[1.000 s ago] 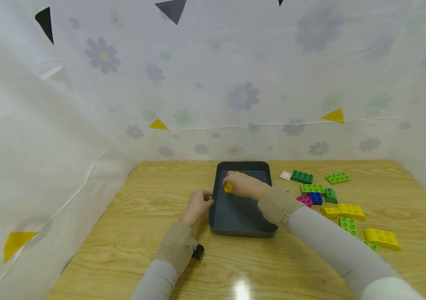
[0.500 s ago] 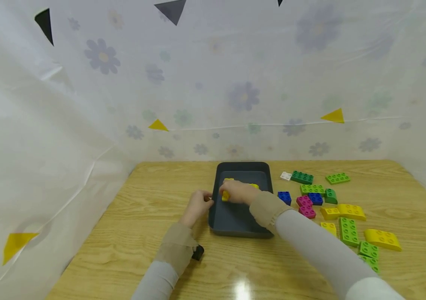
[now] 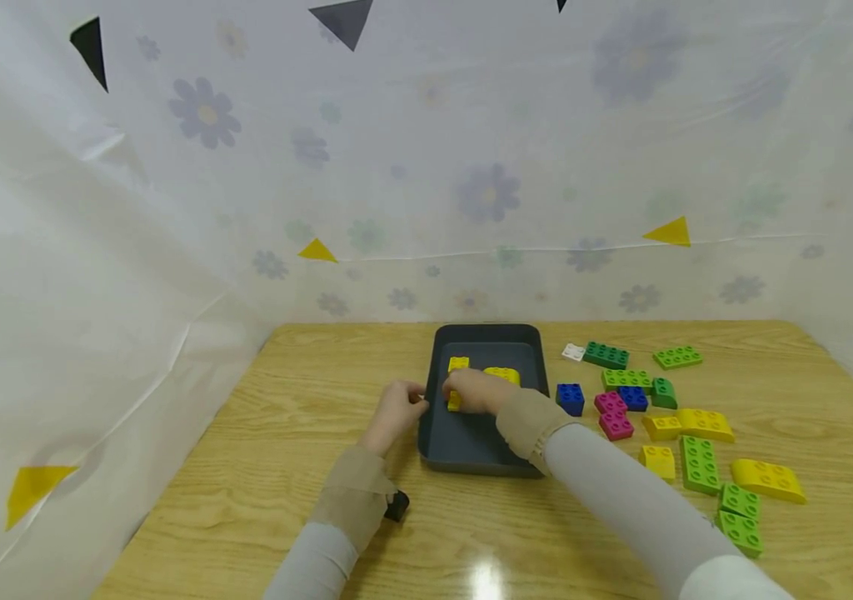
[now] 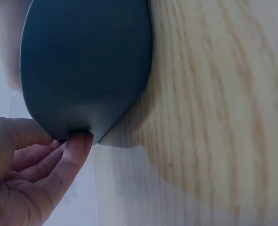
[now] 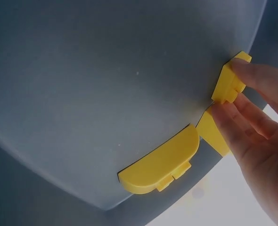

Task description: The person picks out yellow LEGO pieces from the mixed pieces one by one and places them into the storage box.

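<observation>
A dark grey tray (image 3: 464, 446) stands in the middle of the wooden table. My left hand (image 3: 396, 412) grips its left wall, with thumb and fingers at the rim (image 4: 66, 136). Inside the tray, my right hand (image 3: 476, 390) pinches a small yellow toy brick (image 5: 228, 82) between thumb and fingers, low at the tray's floor near the left wall. Just beyond it, a second yellow brick (image 3: 459, 362) stands close to the held one. A longer yellow brick with a rounded side (image 5: 160, 160) lies in the tray, partly behind the right hand in the head view.
Right of the tray lie loose bricks: a blue brick (image 3: 570, 399), pink bricks (image 3: 613, 415), yellow curved bricks (image 3: 767, 480), light green bricks (image 3: 699, 463), a dark green brick (image 3: 606, 355) and a white one (image 3: 573, 352). A small black object (image 3: 396, 506) shows beside the left wrist.
My right hand has moved lower and nearer in the tray with the yellow brick, uncovering the other yellow bricks there. My left hand has stayed at the tray's wall.
</observation>
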`<action>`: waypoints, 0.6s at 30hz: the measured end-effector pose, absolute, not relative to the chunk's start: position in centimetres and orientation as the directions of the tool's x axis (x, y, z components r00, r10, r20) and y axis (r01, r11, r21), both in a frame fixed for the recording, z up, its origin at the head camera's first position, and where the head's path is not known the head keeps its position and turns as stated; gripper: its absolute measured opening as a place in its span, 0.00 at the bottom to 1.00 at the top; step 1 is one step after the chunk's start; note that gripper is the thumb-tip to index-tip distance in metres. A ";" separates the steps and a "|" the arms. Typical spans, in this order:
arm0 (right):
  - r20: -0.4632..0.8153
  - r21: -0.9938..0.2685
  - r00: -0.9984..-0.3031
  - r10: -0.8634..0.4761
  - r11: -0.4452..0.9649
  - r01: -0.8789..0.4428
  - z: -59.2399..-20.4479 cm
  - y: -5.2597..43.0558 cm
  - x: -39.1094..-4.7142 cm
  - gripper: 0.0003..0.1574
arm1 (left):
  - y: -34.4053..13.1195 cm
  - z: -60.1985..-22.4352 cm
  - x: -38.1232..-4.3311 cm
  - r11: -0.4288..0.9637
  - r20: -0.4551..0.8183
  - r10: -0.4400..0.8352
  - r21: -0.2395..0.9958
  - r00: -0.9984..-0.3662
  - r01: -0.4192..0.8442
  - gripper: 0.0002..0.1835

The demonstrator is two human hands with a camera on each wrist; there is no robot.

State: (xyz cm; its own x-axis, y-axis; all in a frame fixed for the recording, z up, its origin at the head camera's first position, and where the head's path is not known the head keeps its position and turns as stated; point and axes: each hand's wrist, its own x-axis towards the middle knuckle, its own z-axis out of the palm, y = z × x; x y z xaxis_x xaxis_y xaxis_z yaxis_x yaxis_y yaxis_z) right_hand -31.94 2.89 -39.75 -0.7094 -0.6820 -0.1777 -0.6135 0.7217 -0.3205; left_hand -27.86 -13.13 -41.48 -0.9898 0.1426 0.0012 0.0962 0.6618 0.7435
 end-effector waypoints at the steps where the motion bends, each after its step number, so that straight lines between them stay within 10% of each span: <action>1: -0.180 -0.320 -0.710 -0.680 0.724 -0.612 -39.8 2.9 -31.9 0.16 | -13.1 -41.5 -27.9 0.661 0.001 0.144 0.745 -0.990 0.097 0.14; 18: -0.183 -0.315 -0.712 -0.678 0.726 -0.611 -39.7 2.7 -31.8 0.17 | -13.1 -41.5 -27.7 0.652 -0.005 0.145 0.752 -0.989 0.092 0.13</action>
State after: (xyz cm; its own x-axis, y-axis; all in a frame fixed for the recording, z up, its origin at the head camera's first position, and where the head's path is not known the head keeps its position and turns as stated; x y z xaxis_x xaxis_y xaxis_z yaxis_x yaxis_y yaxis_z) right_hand -31.84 2.72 -39.71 -0.7115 -0.6783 -0.1834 -0.6109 0.7261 -0.3155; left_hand -27.71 -13.07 -41.46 -0.9895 0.1448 -0.0046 0.0919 0.6522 0.7524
